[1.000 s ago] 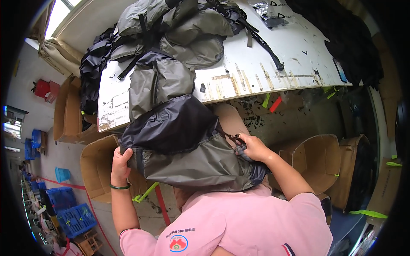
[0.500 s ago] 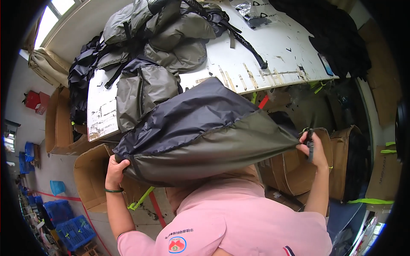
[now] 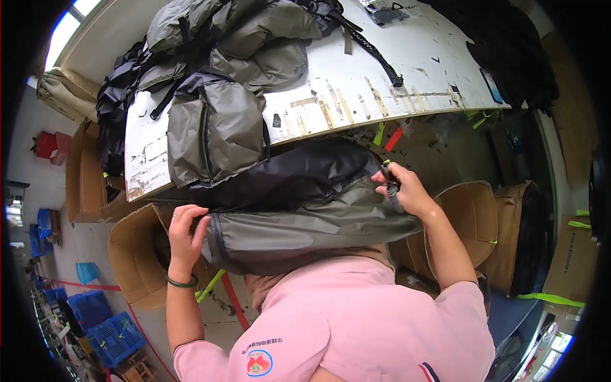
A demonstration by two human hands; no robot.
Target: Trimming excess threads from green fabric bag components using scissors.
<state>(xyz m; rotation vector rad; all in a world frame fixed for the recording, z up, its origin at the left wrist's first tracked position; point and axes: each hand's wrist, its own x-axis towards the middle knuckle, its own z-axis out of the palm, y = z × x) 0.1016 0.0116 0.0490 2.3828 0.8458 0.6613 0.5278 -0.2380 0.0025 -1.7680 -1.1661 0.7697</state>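
Note:
A grey and black fabric bag [image 3: 299, 204] is stretched across my lap between both hands, below the table's near edge. My left hand [image 3: 184, 235], with a green bangle on the wrist, grips the bag's left end by the zip seam. My right hand [image 3: 404, 191] pinches a dark strap or zip pull at the bag's right end. A similar grey bag [image 3: 213, 130] lies flat on the white worktable [image 3: 356, 95], hanging slightly over the near edge.
A heap of grey and black bags [image 3: 235, 32] covers the table's far left. Black straps [image 3: 372, 51] trail across the tabletop. Open cardboard boxes stand on the floor at the left [image 3: 130, 254] and right [image 3: 474, 216]. Blue crates [image 3: 102, 328] sit at the lower left.
The bag was bunched near my lap, then pulled wide apart. Now my right hand has come back inward and up, and the bag lies flatter and lower across my lap.

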